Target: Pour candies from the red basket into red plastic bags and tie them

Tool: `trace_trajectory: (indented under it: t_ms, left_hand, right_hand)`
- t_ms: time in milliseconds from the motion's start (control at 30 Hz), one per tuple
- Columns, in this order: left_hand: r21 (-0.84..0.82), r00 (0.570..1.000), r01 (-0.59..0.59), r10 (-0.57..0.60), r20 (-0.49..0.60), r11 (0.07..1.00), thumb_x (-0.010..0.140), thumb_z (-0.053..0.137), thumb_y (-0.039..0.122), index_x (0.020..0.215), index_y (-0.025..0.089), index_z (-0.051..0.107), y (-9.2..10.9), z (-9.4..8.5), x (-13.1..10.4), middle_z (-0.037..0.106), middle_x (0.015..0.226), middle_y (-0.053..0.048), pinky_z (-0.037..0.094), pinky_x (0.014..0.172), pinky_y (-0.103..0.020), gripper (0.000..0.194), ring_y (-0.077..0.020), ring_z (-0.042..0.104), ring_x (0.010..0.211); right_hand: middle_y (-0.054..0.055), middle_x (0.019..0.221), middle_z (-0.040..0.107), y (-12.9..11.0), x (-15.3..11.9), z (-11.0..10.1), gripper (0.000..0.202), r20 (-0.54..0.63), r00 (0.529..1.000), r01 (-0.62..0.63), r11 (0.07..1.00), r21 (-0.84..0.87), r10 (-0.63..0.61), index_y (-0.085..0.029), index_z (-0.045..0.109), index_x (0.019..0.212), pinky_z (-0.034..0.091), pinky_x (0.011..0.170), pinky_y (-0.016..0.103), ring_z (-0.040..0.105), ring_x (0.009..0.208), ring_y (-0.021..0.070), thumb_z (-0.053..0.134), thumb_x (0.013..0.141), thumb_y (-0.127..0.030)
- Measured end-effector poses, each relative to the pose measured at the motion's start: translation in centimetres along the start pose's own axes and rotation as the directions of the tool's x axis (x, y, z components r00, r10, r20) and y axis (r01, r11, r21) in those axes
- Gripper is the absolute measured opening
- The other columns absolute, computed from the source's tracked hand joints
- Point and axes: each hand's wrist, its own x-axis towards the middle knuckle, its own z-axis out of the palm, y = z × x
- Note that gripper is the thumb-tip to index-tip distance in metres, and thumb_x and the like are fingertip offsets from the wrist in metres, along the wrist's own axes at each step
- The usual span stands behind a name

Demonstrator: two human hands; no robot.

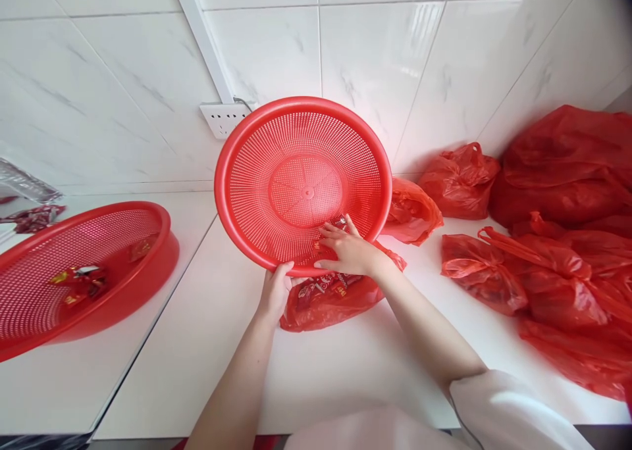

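Observation:
A red plastic colander basket [307,191] is tilted up toward me over the table. At its near rim, my left hand [277,295] grips the edge with the thumb on top. Inside the lower right wall my right hand [348,249] lies with its fingers spread, touching a few small red wrapped packets [340,222] that it partly covers. Below the near rim an open red plastic bag [328,305] sits on the table, with several dark red printed packets [332,285] showing in its mouth. The bag's far side is hidden by the basket.
Another red basket [165,256] with a few packets [81,282] stands at left. Several filled red bags [557,282] crowd the right side, and a smaller one [459,180] sits by the wall. A wall socket [222,119] is behind the basket. A seam crosses the white table [197,371].

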Motion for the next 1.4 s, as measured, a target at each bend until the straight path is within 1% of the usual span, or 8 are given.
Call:
trace_trajectory:
  t_ms: [100,233,633,767,933,1100,1267,1400]
  left_hand:
    - [0.001,0.999,-0.018,0.018,-0.042,1.000,0.077,0.063,0.023,0.123,0.020,0.057,0.1,-0.2,0.2,0.064,0.125,-0.010,0.057,0.085,-0.040,0.046,-0.0284,0.062,0.112]
    - [-0.031,0.997,-0.033,0.030,-0.070,0.999,0.077,0.063,0.022,0.122,0.022,0.057,0.1,-0.6,0.6,0.062,0.127,-0.009,0.057,0.085,-0.040,0.045,-0.0280,0.060,0.116]
    - [-0.018,0.997,-0.047,0.046,-0.065,0.999,0.077,0.062,0.022,0.122,0.021,0.057,0.3,-0.5,0.6,0.063,0.127,-0.009,0.056,0.087,-0.042,0.045,-0.0281,0.063,0.112]
    - [0.022,0.999,-0.025,0.026,-0.036,0.999,0.077,0.063,0.023,0.122,0.020,0.057,0.4,-0.1,0.2,0.062,0.130,-0.010,0.057,0.086,-0.040,0.045,-0.0281,0.063,0.113]
    - [0.013,0.999,0.029,-0.029,0.029,0.999,0.077,0.064,0.026,0.122,0.017,0.058,0.0,0.1,-0.1,0.066,0.124,-0.012,0.057,0.085,-0.041,0.046,-0.0287,0.065,0.109]
    - [0.034,0.998,-0.039,0.041,-0.050,0.999,0.075,0.066,0.024,0.122,0.020,0.057,0.0,-0.2,0.2,0.068,0.118,-0.009,0.057,0.086,-0.043,0.048,-0.0283,0.066,0.106]
    - [0.044,0.990,-0.056,0.061,-0.124,0.997,0.074,0.066,0.023,0.119,0.019,0.057,0.4,-0.7,0.6,0.068,0.115,-0.010,0.057,0.086,-0.044,0.046,-0.0295,0.066,0.105]
    - [0.043,0.989,-0.021,0.027,-0.147,0.999,0.073,0.067,0.024,0.116,0.018,0.058,0.6,-0.8,0.6,0.069,0.113,-0.010,0.058,0.083,-0.043,0.044,-0.0289,0.067,0.104]
  right_hand:
    - [0.014,0.131,0.062,-0.4,-0.2,-0.8,0.043,0.028,0.997,0.073,0.995,0.075,-0.075,-0.015,0.065,0.122,0.016,0.119,0.054,0.046,0.134,0.0296,0.059,0.090,-0.044]
    - [0.010,0.117,0.069,-1.0,-0.6,-1.9,0.027,0.079,0.996,0.032,0.988,0.149,-0.044,-0.020,0.069,0.112,0.046,0.094,0.034,0.063,0.111,0.0242,0.063,0.086,-0.019]
    - [0.003,0.084,0.071,-1.8,-1.5,-3.2,0.013,0.103,0.991,0.055,0.962,0.266,-0.085,-0.018,0.069,0.091,0.044,0.066,0.024,0.064,0.074,0.0154,0.057,0.090,-0.020]
    - [0.009,0.103,0.070,-2.1,-1.0,-2.3,0.025,-0.048,0.998,0.047,0.976,0.212,-0.037,-0.017,0.066,0.104,0.047,0.081,0.030,0.066,0.093,0.0197,0.044,0.099,-0.029]
    - [0.021,0.139,0.052,-1.3,0.1,0.0,0.063,0.007,0.999,0.032,0.991,0.129,-0.034,-0.008,0.052,0.134,0.030,0.112,0.046,0.045,0.133,0.0321,0.061,0.088,-0.049]
    - [0.009,0.108,0.071,-1.2,-0.1,-0.8,0.021,0.033,0.992,0.111,0.966,0.232,-0.122,-0.017,0.069,0.108,0.047,0.088,0.030,0.066,0.101,0.0208,0.057,0.091,-0.019]
    - [0.003,0.089,0.073,-2.3,-1.1,-2.7,0.018,0.089,0.979,0.148,0.936,0.320,-0.186,-0.017,0.071,0.096,0.047,0.070,0.024,0.066,0.077,0.0153,0.055,0.089,-0.012]
    - [0.005,0.097,0.072,-2.7,-1.0,-2.4,0.023,0.032,0.991,0.118,0.962,0.244,-0.130,-0.018,0.070,0.096,0.049,0.078,0.026,0.066,0.088,0.0167,0.048,0.093,-0.013]
